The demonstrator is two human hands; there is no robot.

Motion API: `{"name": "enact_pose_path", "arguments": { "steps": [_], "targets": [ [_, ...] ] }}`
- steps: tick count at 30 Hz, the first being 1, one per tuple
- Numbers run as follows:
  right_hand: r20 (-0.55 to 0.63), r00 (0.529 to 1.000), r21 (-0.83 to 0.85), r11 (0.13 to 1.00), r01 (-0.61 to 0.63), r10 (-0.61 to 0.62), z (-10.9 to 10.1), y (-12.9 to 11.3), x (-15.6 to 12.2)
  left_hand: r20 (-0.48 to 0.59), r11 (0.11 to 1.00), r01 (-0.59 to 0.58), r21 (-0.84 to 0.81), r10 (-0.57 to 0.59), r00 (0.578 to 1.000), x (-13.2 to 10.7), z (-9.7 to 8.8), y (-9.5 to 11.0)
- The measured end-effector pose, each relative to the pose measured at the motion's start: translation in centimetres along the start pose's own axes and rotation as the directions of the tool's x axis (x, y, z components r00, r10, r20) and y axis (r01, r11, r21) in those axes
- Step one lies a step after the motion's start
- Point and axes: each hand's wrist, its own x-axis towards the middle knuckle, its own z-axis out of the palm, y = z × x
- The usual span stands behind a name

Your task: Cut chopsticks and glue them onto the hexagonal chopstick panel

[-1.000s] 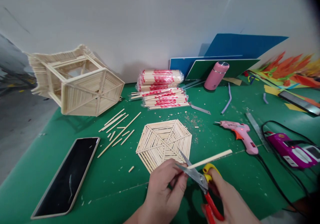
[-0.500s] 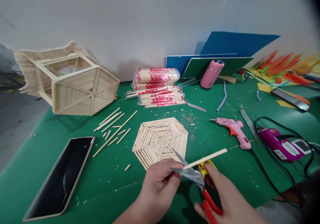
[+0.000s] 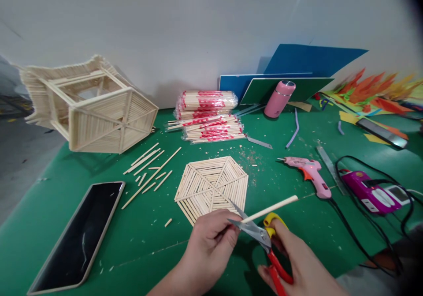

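A green desk [image 3: 145,236] fills most of the view. On its far left lies a large model built of pale sticks [image 3: 99,130], tipped on its side. A blue board [image 3: 307,60] and a green board [image 3: 256,93] lean by the wall. A phone [image 3: 79,234] lies front left, its screen dark.

The left hand [image 3: 213,243] is pinched narrow on one end of a stick [image 3: 271,208]; the right hand [image 3: 297,256] grips the handles of a pair of scissors [image 3: 262,234]. Just beyond the left hand, a hexagonal stick panel [image 3: 205,188] lies flat, its near edge partly hidden by that hand.

Behind it sit clear-wrapped stick packs [image 3: 208,106] with red printing that is too blurred to read. At right is a purple device [image 3: 370,190] with white label patches, their marks too small to make out. The yellow-and-red scissors are spread, the stick lying between the blades near the left fingertips. Near the device lies a pink glue gun [image 3: 312,168]; a pink flask [image 3: 279,99] beside the green board bears a tiny, unreadable mark. Loose sticks [image 3: 151,177] lie between phone and panel, and a short offcut [image 3: 168,222] lies nearer the left hand.
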Motion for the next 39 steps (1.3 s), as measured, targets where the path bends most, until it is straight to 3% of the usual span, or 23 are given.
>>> {"name": "enact_pose_path", "arguments": {
  "steps": [4,9,12,16,19,21,26,31,36,39],
  "targets": [
    [0.007,1.000,-0.131,0.991,-0.006,0.007,-0.4,0.1,0.0,0.026,0.993,0.071,-0.093,-0.069,0.997,-0.1,0.5,-0.3],
    [-0.026,0.999,-0.105,0.994,0.040,-0.043,-0.4,-0.1,-0.1,0.041,0.987,0.131,-0.097,-0.128,0.991,-0.1,0.5,-0.1],
    [-0.070,0.996,-0.078,0.995,0.058,-0.064,0.0,0.1,-0.1,-0.006,0.995,0.086,-0.050,-0.086,0.996,-0.1,0.7,0.1],
    [-0.044,0.998,-0.073,0.996,0.046,-0.050,0.3,0.9,-0.1,-0.079,0.993,-0.024,0.118,0.034,0.996,-0.4,1.0,0.0],
    [-0.026,1.000,-0.081,0.997,0.004,-0.006,0.1,0.9,-0.2,-0.077,0.973,-0.123,0.196,0.140,0.987,-0.6,0.9,-0.4],
    [-0.035,0.999,-0.076,0.997,-0.006,0.004,-0.1,0.7,-0.2,-0.043,0.976,-0.130,0.172,0.139,0.989,-0.6,0.6,-0.4],
    [-0.044,0.999,-0.073,0.997,-0.003,0.000,-0.6,0.1,-0.4,0.161,0.994,0.095,-0.059,-0.084,0.983,-0.1,0.2,0.1],
    [-0.012,1.000,-0.121,0.993,0.009,-0.010,-0.6,0.2,-0.6,0.201,0.926,0.278,-0.256,-0.230,0.952,0.0,0.2,0.0],
    [-0.016,0.998,-0.099,0.993,0.060,-0.062,-0.4,0.3,-0.8,0.261,0.883,0.354,-0.308,-0.280,0.924,0.0,0.2,-0.1],
    [-0.020,0.997,-0.074,0.995,0.068,-0.070,-0.2,0.4,-0.6,0.226,0.912,0.316,-0.262,-0.261,0.939,0.0,0.5,-0.1]
  ]
}}
